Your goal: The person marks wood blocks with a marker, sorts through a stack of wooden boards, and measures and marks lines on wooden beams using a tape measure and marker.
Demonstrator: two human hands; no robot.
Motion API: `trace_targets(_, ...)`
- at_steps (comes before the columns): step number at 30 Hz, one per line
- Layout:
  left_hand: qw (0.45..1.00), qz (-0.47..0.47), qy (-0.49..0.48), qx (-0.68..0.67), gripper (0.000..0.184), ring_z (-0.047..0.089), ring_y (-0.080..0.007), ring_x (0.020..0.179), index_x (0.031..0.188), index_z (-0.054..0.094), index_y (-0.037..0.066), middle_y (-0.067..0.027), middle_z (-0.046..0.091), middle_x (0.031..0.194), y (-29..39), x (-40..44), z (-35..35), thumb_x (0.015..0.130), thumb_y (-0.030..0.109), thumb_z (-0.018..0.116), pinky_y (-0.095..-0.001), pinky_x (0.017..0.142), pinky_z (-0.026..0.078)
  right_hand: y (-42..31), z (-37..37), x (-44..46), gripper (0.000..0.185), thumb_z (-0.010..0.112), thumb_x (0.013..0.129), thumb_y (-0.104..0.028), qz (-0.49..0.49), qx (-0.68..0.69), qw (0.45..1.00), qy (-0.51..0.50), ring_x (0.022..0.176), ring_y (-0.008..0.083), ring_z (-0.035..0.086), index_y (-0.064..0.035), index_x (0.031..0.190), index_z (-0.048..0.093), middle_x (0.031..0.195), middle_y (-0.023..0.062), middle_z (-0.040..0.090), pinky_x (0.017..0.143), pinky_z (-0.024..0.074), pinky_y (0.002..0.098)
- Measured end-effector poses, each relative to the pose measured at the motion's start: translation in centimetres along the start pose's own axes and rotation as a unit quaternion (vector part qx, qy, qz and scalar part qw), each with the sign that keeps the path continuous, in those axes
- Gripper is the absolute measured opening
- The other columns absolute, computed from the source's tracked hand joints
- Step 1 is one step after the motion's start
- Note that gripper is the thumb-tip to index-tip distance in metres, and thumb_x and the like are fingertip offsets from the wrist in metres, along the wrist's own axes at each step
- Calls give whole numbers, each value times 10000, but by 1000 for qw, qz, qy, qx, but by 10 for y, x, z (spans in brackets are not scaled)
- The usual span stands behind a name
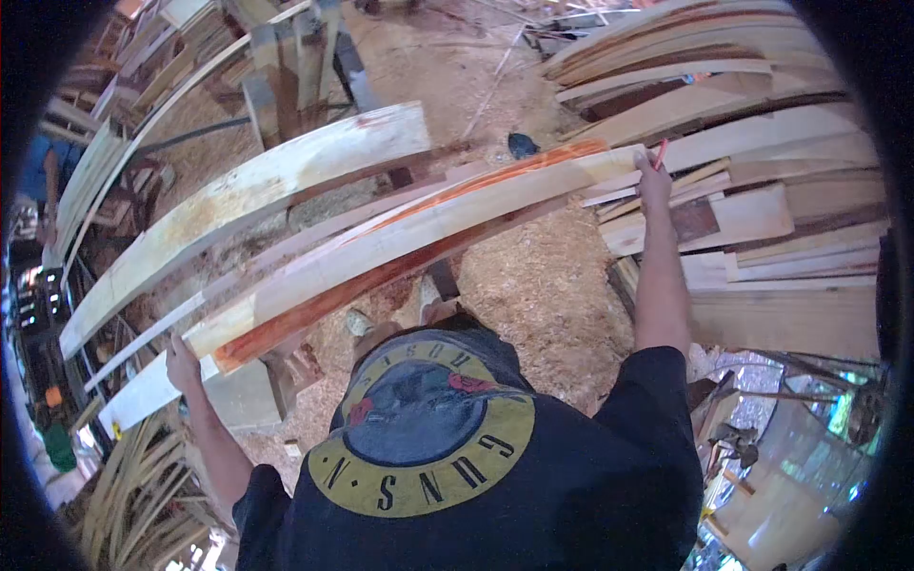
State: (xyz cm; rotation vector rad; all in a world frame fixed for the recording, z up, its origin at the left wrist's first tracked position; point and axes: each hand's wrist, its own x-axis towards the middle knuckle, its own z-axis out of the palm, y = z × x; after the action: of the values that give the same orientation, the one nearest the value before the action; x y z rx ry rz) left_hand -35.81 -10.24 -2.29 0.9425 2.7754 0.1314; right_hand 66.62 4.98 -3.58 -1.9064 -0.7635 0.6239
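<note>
A long pale wooden plank (419, 233) stretches at a slant across the view in front of my body. My left hand (183, 364) is closed at the plank's left end. At its right end my right hand (653, 181) grips the plank, and a red pencil (662, 152) sticks up from the same hand. A reddish-brown strip (328, 309) shows along the plank's near side. Just beyond the plank lies an orange-streaked piece of wood (495, 181). The fingers of both hands are partly hidden.
A wide curved board (238, 200) lies beyond the plank at left. Stacked boards (762, 143) fill the right side. Sawdust and shavings (543, 285) cover the ground. Curved wood strips (143, 485) are piled at lower left, and wooden posts (295, 76) stand at the back.
</note>
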Motion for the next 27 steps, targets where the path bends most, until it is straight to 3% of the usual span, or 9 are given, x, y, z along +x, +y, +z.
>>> trace_targets(3, 993, 47, 81, -77, 673, 586, -392, 1229, 1373, 610, 117, -208, 625, 1332, -3, -4, 12, 966, 609, 398, -441, 1037, 432, 1, 11, -10, 423, 775, 849, -292, 7, 81, 997, 10, 464, 95, 456, -34, 1162, 653, 704, 22, 563, 422, 391, 272)
trace_targets(6, 994, -11, 42, -97, 662, 622, -393, 1160, 1234, 690, 68, -249, 671, 1217, 5, -9, 4, 966, 605, 412, -456, 994, 441, 3, 24, -18, 401, 771, 847, -312, 53, 157, 985, 48, 506, 115, 497, -20, 1081, 627, 679, 5, 516, 440, 417, 282)
trace_targets(9, 993, -27, 64, -101, 773, 691, -348, 949, 1250, 680, 40, -212, 702, 1124, -19, 9, 15, 924, 690, 418, -441, 751, 568, 3, 31, -1, 377, 757, 851, -333, 5, 84, 995, 50, 554, 129, 529, -24, 1000, 601, 698, 21, 525, 443, 416, 272)
trace_targets(12, 998, -46, -12, -46, 868, 691, -363, 936, 1275, 649, -2, -233, 690, 1137, -48, 38, -4, 919, 739, 370, -468, 682, 584, -8, 37, 11, 362, 738, 852, -390, -12, -81, 994, 71, 478, 131, 483, -43, 823, 641, 662, 29, 545, 422, 389, 294)
trace_targets(13, 987, -99, -43, -121, 959, 682, -395, 970, 1317, 611, -18, -257, 666, 1173, 12, -19, -44, 904, 796, 315, -491, 685, 584, -3, 35, 29, 380, 737, 844, -402, -12, -161, 985, 53, 494, 138, 506, -37, 796, 643, 653, 39, 552, 426, 392, 306)
trace_targets(15, 996, -59, -43, -48, 1050, 556, -464, 1233, 1260, 631, -79, -322, 621, 1261, 0, -3, -41, 919, 811, 188, -486, 1077, 381, 0, 45, 48, 472, 696, 837, -475, -10, -272, 961, 44, 579, 175, 584, -4, 834, 679, 682, 80, 613, 482, 430, 354)
trace_targets(17, 992, -47, -107, -42, 1086, 532, -459, 1272, 1298, 606, -76, -324, 603, 1290, -11, 18, -24, 900, 838, 173, -486, 1099, 365, -10, 55, 53, 542, 649, 849, -525, -22, -302, 952, 31, 627, 216, 618, 14, 873, 696, 706, 101, 641, 550, 470, 381)
trace_targets(20, 990, -20, -142, 10, 1099, 502, -460, 1312, 1344, 583, -45, -319, 583, 1328, 2, 26, -14, 883, 859, 161, -486, 1119, 349, -43, 68, 49, 743, 548, 827, -614, 9, -406, 909, -94, 1175, 416, 618, 51, 1120, 702, 1181, 297, 668, 1008, 451, 466)
trace_targets(27, 980, 42, -102, 167, 794, 539, -451, 1280, 1389, 554, 45, -286, 587, 1340, 21, 38, 7, 940, 664, 340, -499, 1079, 411, -50, 95, 29, 721, 500, 844, -630, -19, -470, 879, -73, 1178, 434, 613, -3, 1128, 715, 1180, 291, 667, 1000, 463, 476)
